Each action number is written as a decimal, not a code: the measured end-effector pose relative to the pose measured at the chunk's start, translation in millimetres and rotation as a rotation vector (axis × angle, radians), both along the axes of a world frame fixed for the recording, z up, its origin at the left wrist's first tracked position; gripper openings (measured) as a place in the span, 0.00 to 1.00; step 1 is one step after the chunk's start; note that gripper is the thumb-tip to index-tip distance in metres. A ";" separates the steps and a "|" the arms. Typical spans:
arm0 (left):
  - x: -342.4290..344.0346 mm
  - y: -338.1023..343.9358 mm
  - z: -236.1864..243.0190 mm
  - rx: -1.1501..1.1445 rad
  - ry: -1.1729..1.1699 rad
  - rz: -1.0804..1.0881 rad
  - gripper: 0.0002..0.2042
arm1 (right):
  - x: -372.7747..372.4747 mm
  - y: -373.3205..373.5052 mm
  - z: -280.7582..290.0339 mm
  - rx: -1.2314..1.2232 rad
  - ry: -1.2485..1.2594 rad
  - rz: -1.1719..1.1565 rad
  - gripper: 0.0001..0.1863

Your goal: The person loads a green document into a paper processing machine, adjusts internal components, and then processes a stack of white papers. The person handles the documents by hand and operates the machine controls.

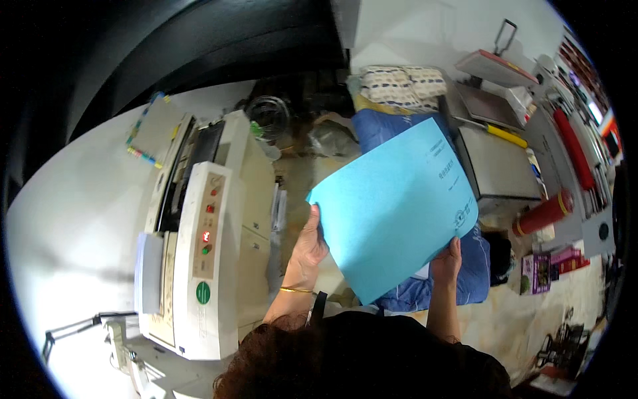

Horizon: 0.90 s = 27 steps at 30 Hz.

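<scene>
Between my two hands a large light-blue printed cover sheet [392, 206] is held up, tilted, its upper right corner pointing away from me. My left hand [310, 241] grips its left edge, thumb on the face and the other fingers mostly behind it. At the lower right edge my right hand [447, 261] pinches the sheet, with its thumb in front. Small dark print and a round emblem run along the right side of the sheet. Part of a blue quilt [425, 292] lies beneath and behind it.
A white machine [216, 266] with a button panel and lit red display stands at my left. To the right are a grey box [498, 163], a red cylinder [543, 213] and a purple carton [535, 274]. A patterned pillow [399, 86] lies at the far end of the quilt.
</scene>
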<state>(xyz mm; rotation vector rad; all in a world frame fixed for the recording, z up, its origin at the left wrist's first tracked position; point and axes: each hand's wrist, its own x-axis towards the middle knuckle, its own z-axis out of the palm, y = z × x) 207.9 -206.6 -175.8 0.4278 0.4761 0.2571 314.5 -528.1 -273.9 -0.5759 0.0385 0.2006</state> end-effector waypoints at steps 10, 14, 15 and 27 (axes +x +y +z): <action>-126.2 27.9 67.5 0.473 -0.124 0.625 0.16 | 4.1 118.5 -18.7 0.274 0.038 0.482 0.19; -151.4 -6.1 97.3 0.850 0.023 0.758 0.14 | -11.1 153.1 -7.8 0.212 0.080 0.563 0.19; -156.2 -9.2 102.0 1.010 0.131 0.763 0.14 | -17.6 160.2 -6.6 0.169 0.096 0.560 0.20; -225.6 47.1 185.6 1.413 0.113 0.658 0.10 | -16.4 221.0 182.5 -0.707 -1.406 0.215 0.38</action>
